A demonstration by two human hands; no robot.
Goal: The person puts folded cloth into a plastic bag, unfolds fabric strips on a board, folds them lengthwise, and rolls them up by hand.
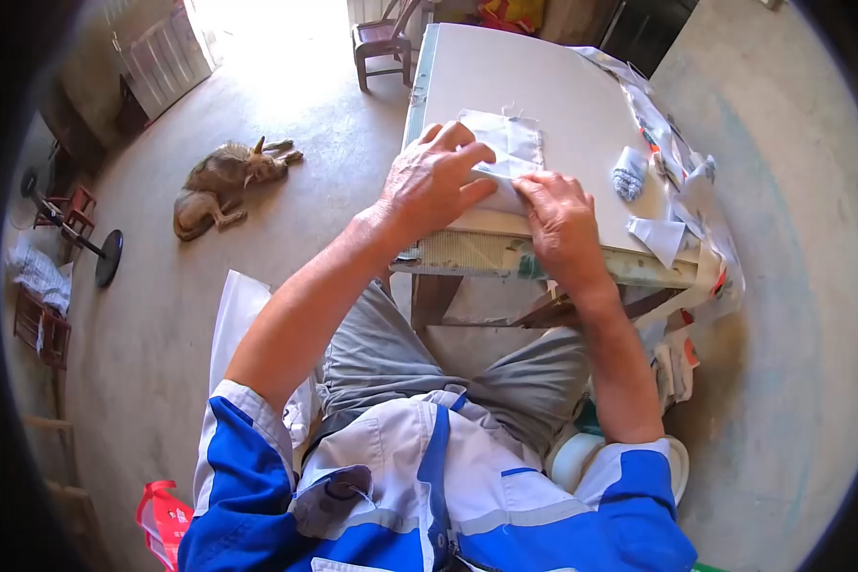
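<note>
A piece of white cloth (505, 131) with frayed edges lies near the front edge of the white-topped table. Its near part is folded over. My right hand (561, 217) pinches the fold at its right end, thumb and fingertips together on the fabric. On the left side of the cloth is my left hand (432, 178), its fingers bent and apart, with a gap between thumb and forefinger over the fold. Part of the cloth's left edge is hidden beneath that hand.
On the table (562, 81) stand a rolled grey-white bundle (629, 173), a white scrap (658, 236) and a heap of fabric strips (696, 195) along the right edge. A dog (224, 186) lies on the floor at left. A chair (383, 40) stands behind, a fan (110, 257) far left.
</note>
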